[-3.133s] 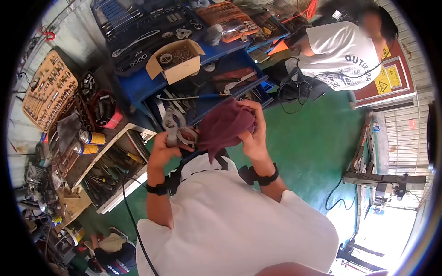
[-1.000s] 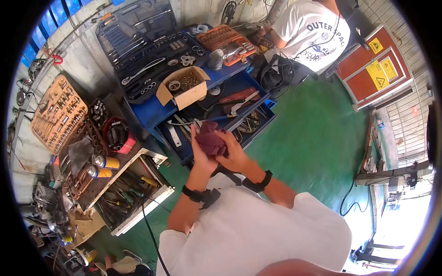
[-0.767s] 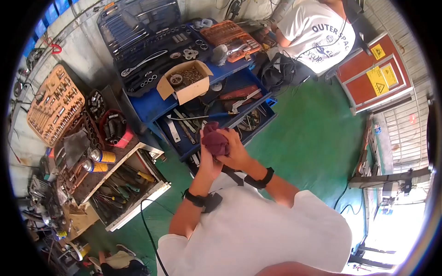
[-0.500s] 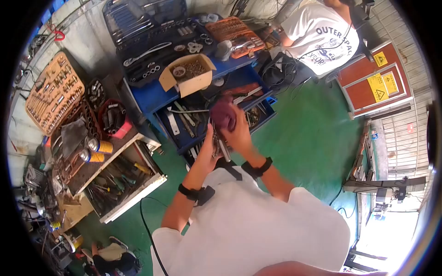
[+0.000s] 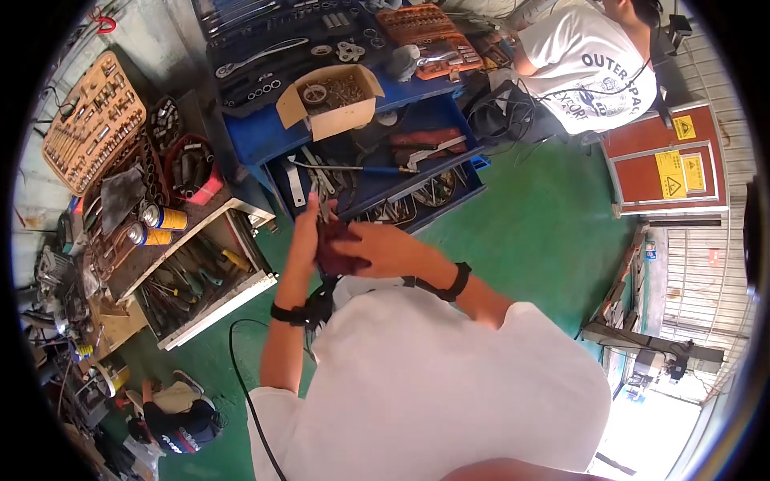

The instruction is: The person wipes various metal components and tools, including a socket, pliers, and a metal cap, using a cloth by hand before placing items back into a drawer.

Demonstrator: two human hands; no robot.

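In the head view, my right hand point(image 5: 395, 250) is closed on a dark red cloth point(image 5: 337, 250), its fingers bent over the bunched fabric. My left hand point(image 5: 304, 239) is closed upright against the cloth's left side. A greyish metal tool point(image 5: 323, 207) sticks up from between my hands, apparently in the left one. Its kind is not clear, and the cloth hides its lower part. Just beyond my hands, an open blue drawer point(image 5: 473, 195) contains wrenches, a blue-handled rod point(image 5: 369, 168) and other hand tools.
A cardboard box point(image 5: 345, 120) of small parts stands on the blue cabinet. To the left is a workbench with spray cans point(image 5: 164, 216), a red bin point(image 5: 210, 186) and an open tool drawer point(image 5: 216, 309). One person point(image 5: 589, 72) is at the upper right; another point(image 5: 180, 413) crouches lower left.
Both hands have moved left and closer to my body with the cloth, away from over the drawer. The view has shifted slightly. The cloth now sits lower around the tool.
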